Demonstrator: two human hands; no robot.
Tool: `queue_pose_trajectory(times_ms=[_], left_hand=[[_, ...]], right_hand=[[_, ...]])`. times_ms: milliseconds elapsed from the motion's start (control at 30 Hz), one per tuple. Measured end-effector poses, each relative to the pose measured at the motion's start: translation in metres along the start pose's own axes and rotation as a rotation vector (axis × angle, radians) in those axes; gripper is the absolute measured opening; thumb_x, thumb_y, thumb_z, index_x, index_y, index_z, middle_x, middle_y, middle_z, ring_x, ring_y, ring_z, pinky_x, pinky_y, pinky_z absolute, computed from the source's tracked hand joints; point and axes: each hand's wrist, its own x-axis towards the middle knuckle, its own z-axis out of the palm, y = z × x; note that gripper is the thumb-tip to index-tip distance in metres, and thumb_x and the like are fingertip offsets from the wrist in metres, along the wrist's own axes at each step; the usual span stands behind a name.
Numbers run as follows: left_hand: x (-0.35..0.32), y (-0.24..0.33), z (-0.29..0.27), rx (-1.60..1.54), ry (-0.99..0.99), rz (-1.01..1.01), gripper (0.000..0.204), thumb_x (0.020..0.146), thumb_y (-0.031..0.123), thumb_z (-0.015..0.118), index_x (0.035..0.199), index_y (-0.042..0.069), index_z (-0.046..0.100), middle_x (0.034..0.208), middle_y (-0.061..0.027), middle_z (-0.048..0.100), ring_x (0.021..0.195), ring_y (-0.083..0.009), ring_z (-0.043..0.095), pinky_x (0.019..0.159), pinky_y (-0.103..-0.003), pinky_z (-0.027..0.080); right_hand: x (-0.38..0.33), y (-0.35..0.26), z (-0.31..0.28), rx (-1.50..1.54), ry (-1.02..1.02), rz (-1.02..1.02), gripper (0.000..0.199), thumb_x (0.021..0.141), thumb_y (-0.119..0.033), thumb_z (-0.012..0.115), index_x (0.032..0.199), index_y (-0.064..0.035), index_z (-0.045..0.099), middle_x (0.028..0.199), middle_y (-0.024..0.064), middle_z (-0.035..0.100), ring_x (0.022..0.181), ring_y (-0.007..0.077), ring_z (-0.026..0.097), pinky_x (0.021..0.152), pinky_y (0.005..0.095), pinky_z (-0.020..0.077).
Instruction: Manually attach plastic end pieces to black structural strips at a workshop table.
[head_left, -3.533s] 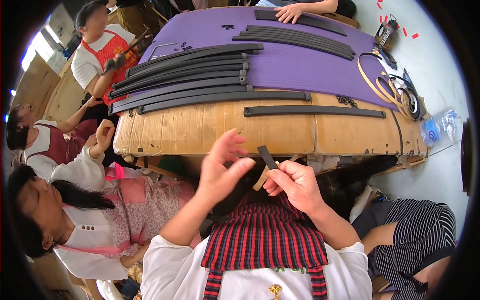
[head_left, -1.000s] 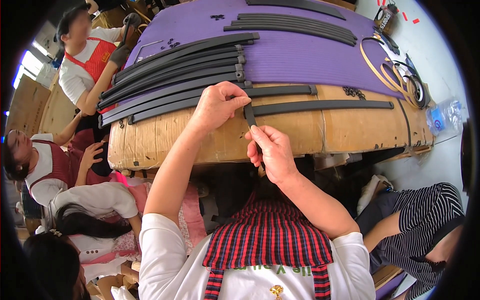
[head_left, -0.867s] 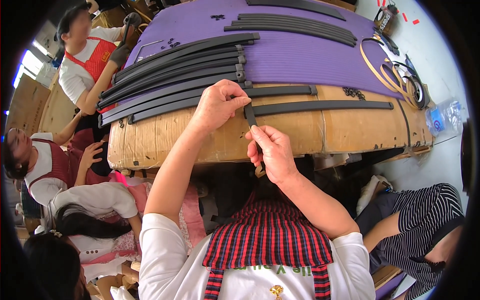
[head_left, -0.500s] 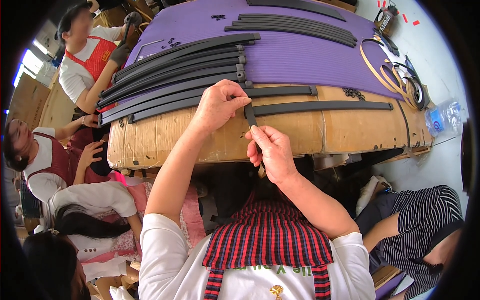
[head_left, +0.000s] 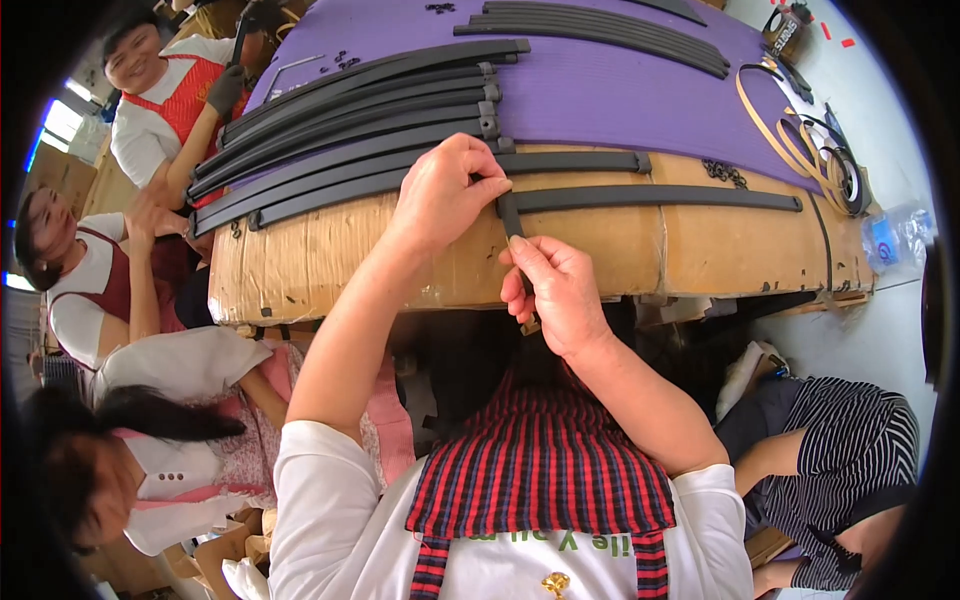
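Observation:
Between my hands, over the near edge of the cardboard-covered table, runs a narrow black strip (head_left: 511, 215). My left hand (head_left: 437, 195) pinches its upper end between thumb and fingers. Lower down, my right hand (head_left: 558, 290) grips it with the thumb on top and the fingers curled beneath. A small tan end (head_left: 531, 326) pokes out below my right hand. Just beyond my hands lie long flat black bars (head_left: 660, 198) with end caps, one reaching to the right. More capped bars (head_left: 350, 135) are stacked to the left, partly hidden by my left hand.
A purple ribbed mat (head_left: 600, 110) covers the far table, with several plain black bars (head_left: 590, 32). Small black rings (head_left: 724, 174) lie in a pile. At the right are coiled tan-and-black tape (head_left: 835, 180) and a plastic bottle (head_left: 888, 240). Other people sit close at left and right.
The view has shifted slightly, so the table sits a little higher. Both my hands keep their hold on the strip. The people at left have turned or moved their arms.

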Motion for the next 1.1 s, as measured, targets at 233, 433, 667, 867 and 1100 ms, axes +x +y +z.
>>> queue_pose_trajectory(times_ms=[233, 433, 667, 867, 1100], left_hand=[[-0.005, 0.008, 0.000, 0.077, 0.054, 0.016, 0.013, 0.079, 0.016, 0.060, 0.087, 0.006, 0.057, 0.096, -0.0073, 0.058, 0.086, -0.0264, 0.058, 0.073, -0.037, 0.046], [-0.019, -0.004, 0.009, 0.143, 0.038, 0.176, 0.012, 0.083, 0.017, 0.055, 0.089, 0.007, 0.060, 0.090, -0.0079, 0.059, 0.081, -0.0294, 0.058, 0.069, -0.038, 0.047], [-0.024, 0.003, 0.007, 0.220, -0.003, 0.280, 0.021, 0.078, 0.016, 0.064, 0.089, -0.001, 0.063, 0.089, -0.0127, 0.058, 0.080, -0.0299, 0.057, 0.070, -0.034, 0.047], [-0.021, 0.002, 0.010, 0.320, 0.037, 0.338, 0.030, 0.074, 0.025, 0.067, 0.092, 0.001, 0.063, 0.092, -0.0115, 0.058, 0.093, -0.0304, 0.054, 0.078, -0.038, 0.045], [-0.023, 0.002, 0.006, 0.280, -0.032, 0.268, 0.033, 0.071, 0.025, 0.070, 0.091, 0.000, 0.061, 0.093, -0.0119, 0.057, 0.092, -0.0312, 0.054, 0.078, -0.038, 0.045]], right_hand=[[0.001, -0.002, 0.001, -0.049, 0.015, 0.057, 0.026, 0.091, -0.026, 0.051, 0.081, -0.0028, 0.058, 0.058, 0.0051, 0.056, 0.044, 0.0105, 0.050, 0.040, 0.0206, 0.0385], [-0.002, -0.002, -0.001, -0.046, -0.014, 0.056, 0.026, 0.091, -0.026, 0.051, 0.081, -0.0025, 0.057, 0.059, 0.0056, 0.056, 0.045, 0.0109, 0.051, 0.041, 0.0210, 0.0389], [0.001, -0.002, -0.003, -0.044, -0.045, 0.062, 0.028, 0.090, -0.027, 0.050, 0.084, -0.0010, 0.056, 0.062, 0.0062, 0.057, 0.048, 0.0118, 0.052, 0.042, 0.0219, 0.0401], [-0.006, -0.015, -0.010, -0.100, -0.120, 0.120, 0.027, 0.089, -0.022, 0.050, 0.096, 0.0032, 0.056, 0.077, 0.0112, 0.062, 0.063, 0.0160, 0.061, 0.047, 0.0244, 0.0468], [-0.031, -0.043, -0.044, -1.043, 0.064, -0.546, 0.020, 0.080, -0.013, 0.057, 0.098, -0.0037, 0.060, 0.084, 0.0130, 0.064, 0.069, 0.0304, 0.062, 0.060, 0.0376, 0.0489]])
